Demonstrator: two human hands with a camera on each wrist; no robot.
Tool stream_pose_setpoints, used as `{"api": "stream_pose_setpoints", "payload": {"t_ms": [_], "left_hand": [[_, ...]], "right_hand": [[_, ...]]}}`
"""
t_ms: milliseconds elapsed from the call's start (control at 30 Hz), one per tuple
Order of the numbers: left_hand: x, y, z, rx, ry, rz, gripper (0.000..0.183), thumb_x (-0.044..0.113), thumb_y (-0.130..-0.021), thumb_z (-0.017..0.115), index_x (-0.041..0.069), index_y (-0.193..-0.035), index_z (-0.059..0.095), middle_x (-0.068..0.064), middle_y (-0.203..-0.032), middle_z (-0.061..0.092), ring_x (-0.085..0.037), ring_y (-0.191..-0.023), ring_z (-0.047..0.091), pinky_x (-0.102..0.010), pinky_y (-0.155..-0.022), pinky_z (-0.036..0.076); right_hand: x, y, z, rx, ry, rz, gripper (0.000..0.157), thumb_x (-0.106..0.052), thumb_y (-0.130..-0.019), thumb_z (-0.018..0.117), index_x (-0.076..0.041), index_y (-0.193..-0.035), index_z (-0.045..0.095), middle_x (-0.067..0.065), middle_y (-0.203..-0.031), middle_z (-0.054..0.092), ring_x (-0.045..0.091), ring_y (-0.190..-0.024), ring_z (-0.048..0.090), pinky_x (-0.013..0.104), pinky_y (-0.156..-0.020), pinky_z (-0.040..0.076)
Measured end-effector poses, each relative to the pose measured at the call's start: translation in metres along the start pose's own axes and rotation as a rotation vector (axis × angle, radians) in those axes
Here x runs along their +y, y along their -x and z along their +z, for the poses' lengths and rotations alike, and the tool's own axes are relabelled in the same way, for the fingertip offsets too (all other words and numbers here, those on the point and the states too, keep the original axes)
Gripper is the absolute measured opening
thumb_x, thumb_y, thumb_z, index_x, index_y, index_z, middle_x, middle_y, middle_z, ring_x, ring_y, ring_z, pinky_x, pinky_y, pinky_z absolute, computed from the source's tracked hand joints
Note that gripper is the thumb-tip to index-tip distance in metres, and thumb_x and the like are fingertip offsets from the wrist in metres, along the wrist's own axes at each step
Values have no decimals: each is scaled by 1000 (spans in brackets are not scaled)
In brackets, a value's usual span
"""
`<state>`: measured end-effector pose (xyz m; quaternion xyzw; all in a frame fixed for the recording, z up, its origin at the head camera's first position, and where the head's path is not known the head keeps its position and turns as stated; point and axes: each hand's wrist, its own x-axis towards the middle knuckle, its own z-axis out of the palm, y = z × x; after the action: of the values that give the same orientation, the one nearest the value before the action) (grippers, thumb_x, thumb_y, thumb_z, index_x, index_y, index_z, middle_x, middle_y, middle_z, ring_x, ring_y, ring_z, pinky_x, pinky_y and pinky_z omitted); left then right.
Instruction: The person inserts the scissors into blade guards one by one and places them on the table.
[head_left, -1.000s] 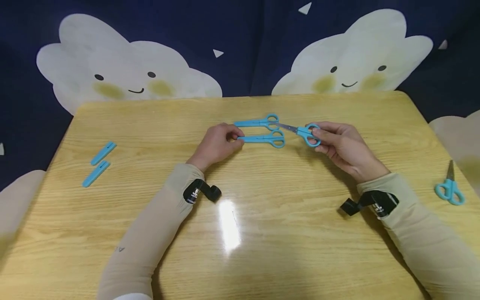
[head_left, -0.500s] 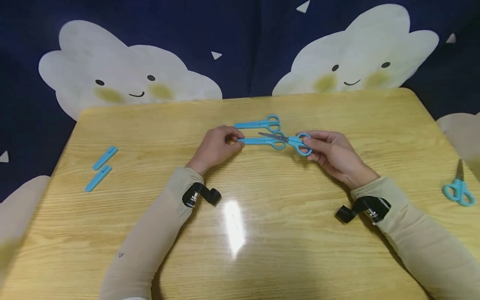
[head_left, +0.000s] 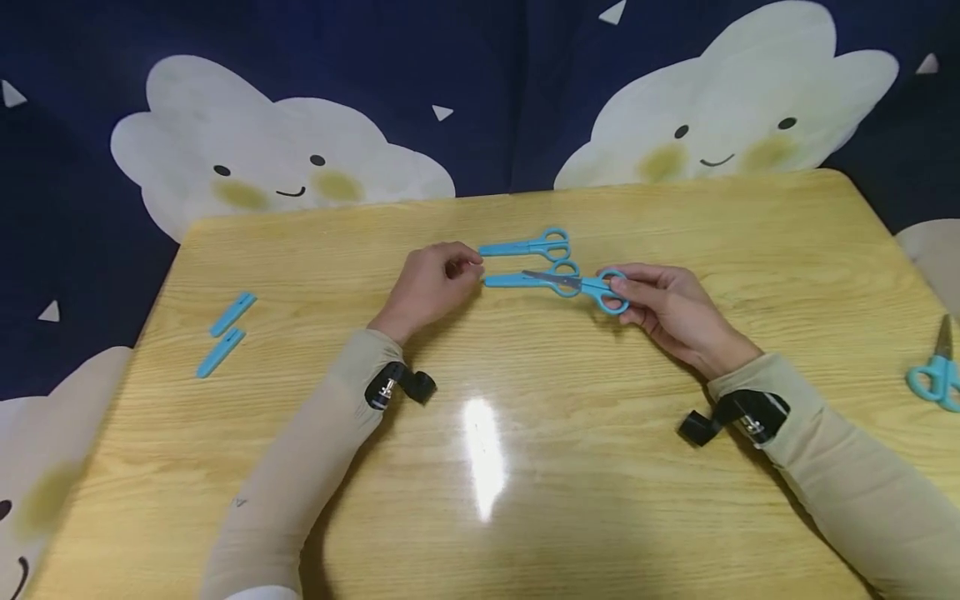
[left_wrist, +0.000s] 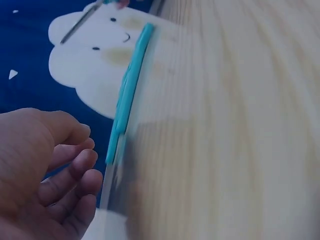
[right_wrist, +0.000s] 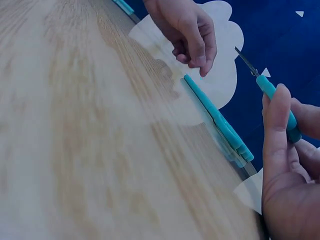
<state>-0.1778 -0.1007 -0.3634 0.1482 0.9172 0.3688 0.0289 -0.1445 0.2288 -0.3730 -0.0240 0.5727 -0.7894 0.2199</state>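
My right hand (head_left: 671,308) grips the light-blue handles of bare-bladed scissors (head_left: 596,285), held with the blades pointing left. In the right wrist view these scissors (right_wrist: 268,87) are raised above the table. Two blue scissors with covers on their blades lie on the table, a far pair (head_left: 517,248) and a near pair (head_left: 513,281). At the covered tips of both pairs, my left hand (head_left: 435,287) has its fingers loosely curled and holds nothing. The left wrist view has the left hand (left_wrist: 55,175) apart from the covered scissors (left_wrist: 132,87).
Two loose blue blade covers, one farther back (head_left: 233,314) and one nearer (head_left: 221,353), lie at the left of the wooden table (head_left: 585,467). Another bare pair of scissors (head_left: 937,377) lies at the right edge. A dark blue cloth (head_left: 495,83) with clouds hangs behind.
The right hand has brought its scissors left, over the handles of the near covered pair. The left hand has let go of that pair's tip and risen slightly. The view has shifted a little.
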Motion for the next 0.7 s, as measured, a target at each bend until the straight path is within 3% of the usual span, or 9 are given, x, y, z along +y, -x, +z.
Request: {"api": "stream_pose_setpoints", "payload": {"t_ms": [333, 700], "left_hand": [[-25, 10, -35, 35, -154, -57, 24, 27, -95, 55, 16, -110, 71, -3, -96, 72, -17, -82, 64, -30, -72, 48], [-49, 45, -80, 68, -256, -135, 28, 31, -96, 56, 14, -114, 69, -7, -102, 71, -21, -82, 67, -32, -69, 48]], "right_hand": [[5, -5, -1, 6, -1, -2, 27, -11, -93, 64, -3, -119, 66, 7, -89, 75, 11, -77, 71, 20, -61, 57], [8, -6, 4, -9, 3, -3, 45, -12, -93, 65, 5, -133, 53, 7, -93, 75, 11, -80, 72, 19, -63, 57]]}}
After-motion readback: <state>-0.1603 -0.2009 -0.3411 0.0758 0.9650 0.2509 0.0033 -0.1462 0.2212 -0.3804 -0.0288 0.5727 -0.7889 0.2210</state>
